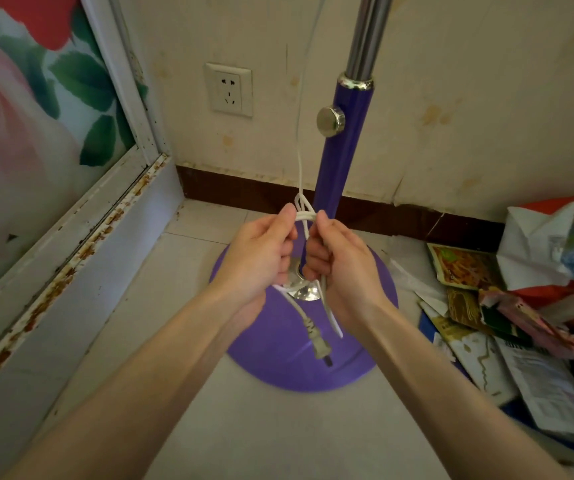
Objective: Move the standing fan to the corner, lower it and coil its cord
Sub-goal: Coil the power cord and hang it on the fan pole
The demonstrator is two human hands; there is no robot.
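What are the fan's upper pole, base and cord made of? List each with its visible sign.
The upper pole: likely chromed or polished steel; mirror-bright streaked reflections. The base: purple, smooth, semi-gloss, probably plastic or painted metal; the look leaves it open. The cord: white flexible plastic or rubber sheath; it bends into tight loops.

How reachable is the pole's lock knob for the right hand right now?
Likely yes, once freed. The right hand grips the white cord together with the left hand; the knob sits above on the purple pole with nothing in front of it.
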